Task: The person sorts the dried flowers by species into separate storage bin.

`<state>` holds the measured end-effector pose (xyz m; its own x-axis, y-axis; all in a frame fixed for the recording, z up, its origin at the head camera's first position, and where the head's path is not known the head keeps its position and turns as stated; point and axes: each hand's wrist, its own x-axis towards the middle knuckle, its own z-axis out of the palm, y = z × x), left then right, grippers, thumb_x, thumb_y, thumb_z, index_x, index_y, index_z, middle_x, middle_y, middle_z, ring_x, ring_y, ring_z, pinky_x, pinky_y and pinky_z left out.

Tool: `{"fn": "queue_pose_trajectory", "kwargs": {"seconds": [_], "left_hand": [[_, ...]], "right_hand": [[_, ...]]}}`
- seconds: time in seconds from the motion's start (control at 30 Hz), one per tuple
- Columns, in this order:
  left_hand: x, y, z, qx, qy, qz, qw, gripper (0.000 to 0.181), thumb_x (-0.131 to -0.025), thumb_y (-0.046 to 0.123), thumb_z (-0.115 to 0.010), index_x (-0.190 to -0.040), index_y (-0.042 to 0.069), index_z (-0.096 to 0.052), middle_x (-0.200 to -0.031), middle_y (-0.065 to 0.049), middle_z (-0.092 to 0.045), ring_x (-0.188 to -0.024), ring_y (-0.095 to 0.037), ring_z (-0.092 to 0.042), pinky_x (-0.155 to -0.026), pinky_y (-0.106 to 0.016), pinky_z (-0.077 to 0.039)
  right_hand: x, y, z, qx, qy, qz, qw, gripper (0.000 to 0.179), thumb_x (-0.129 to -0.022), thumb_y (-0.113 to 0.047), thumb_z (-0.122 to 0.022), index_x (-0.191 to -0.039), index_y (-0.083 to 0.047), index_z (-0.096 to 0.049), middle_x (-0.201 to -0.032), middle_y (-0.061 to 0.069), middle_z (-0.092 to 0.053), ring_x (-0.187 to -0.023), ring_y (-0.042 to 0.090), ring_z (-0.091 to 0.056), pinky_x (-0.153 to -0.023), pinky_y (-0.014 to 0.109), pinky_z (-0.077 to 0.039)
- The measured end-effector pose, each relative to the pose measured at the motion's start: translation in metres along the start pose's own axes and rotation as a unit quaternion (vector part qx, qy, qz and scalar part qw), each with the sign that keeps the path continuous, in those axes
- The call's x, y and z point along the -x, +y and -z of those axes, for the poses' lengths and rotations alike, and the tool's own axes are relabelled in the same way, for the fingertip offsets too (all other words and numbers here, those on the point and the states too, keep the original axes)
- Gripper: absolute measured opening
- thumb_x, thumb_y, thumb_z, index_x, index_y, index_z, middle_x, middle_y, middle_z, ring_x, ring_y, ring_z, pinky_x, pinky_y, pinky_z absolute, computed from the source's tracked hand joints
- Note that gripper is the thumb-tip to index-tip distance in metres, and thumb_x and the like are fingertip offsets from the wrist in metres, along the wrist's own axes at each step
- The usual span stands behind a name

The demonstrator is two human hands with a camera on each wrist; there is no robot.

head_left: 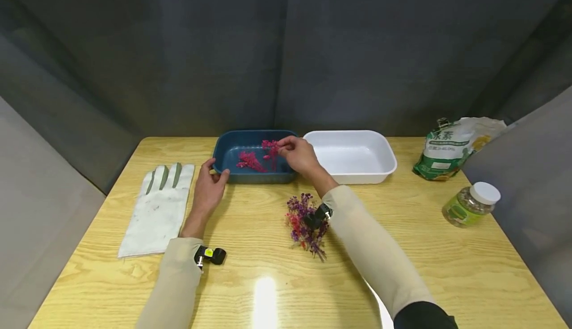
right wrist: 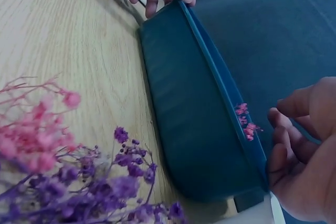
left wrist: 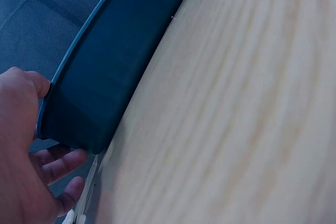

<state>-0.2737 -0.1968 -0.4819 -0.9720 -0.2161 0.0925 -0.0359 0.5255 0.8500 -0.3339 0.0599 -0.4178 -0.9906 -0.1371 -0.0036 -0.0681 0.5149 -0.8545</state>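
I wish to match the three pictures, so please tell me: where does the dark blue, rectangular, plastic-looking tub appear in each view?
Head: the dark blue tub is just left of the centre.
Left wrist: the tub slants across the upper left, outer wall showing.
Right wrist: the tub is in the middle, slanting down to the right.
Shared landmark: the person's bare left hand, at one end of the tub in all three.

The head camera looks forward and down across the table; close, tilted wrist cameras share the teal tub.

Beige sleeves, black wrist cameras
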Motion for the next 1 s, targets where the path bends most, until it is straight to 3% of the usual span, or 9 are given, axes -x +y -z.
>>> {"fn": "queue_pose_trajectory", "kwargs": {"seconds": [0.3, 0.53, 0.8, 1.0], "left_hand": [[0.0, 0.0, 0.0, -0.001, 0.001, 0.0, 1.0, 0.063, -0.096, 0.04, -0.056, -0.147, 0.013, -0.033, -0.136, -0.014, -0.051, -0.104, -0.027, -0.059, -0.088, -0.041, -0.043], [0.0, 0.0, -0.001, 0.0, 0.006, -0.003, 1.0, 0.062, -0.095, 0.038, -0.057, -0.147, 0.013, -0.033, -0.136, -0.014, -0.051, -0.105, -0.027, -0.059, -0.09, -0.041, -0.043], [0.0, 0.0, -0.002, -0.003, 0.006, -0.004, 1.0, 0.062, -0.095, 0.04, -0.057, -0.146, 0.013, -0.033, -0.133, -0.013, -0.052, -0.104, -0.027, -0.059, -0.09, -0.04, -0.042], [-0.001, -0.001, -0.002, -0.003, 0.007, -0.006, 1.0, 0.061, -0.096, 0.039, -0.057, -0.146, 0.012, -0.034, -0.133, -0.015, -0.052, -0.105, -0.028, -0.059, -0.09, -0.041, -0.042]], "right_hand": [[0.021, 0.005, 0.012, 0.014, 0.014, 0.026, 0.9995, 0.019, -0.095, -0.024, -0.059, -0.111, -0.017, -0.067, -0.103, 0.002, -0.067, -0.095, 0.021, -0.062, -0.086, 0.039, -0.048], [0.044, 0.013, 0.021, -0.007, 0.018, 0.032, 0.9993, 0.016, -0.093, -0.023, -0.061, -0.108, -0.019, -0.066, -0.099, 0.002, -0.065, -0.084, 0.021, -0.057, -0.072, 0.034, -0.046], [0.08, 0.024, 0.029, -0.027, -0.006, 0.032, 0.9991, 0.017, -0.095, -0.018, -0.058, -0.111, -0.017, -0.065, -0.099, 0.003, -0.064, -0.076, 0.02, -0.054, -0.062, 0.031, -0.043], [0.099, 0.03, 0.03, -0.036, 0.002, 0.036, 0.9987, 0.016, -0.094, -0.017, -0.06, -0.109, -0.016, -0.066, -0.097, 0.005, -0.064, -0.079, 0.019, -0.055, -0.058, 0.029, -0.044]]}}
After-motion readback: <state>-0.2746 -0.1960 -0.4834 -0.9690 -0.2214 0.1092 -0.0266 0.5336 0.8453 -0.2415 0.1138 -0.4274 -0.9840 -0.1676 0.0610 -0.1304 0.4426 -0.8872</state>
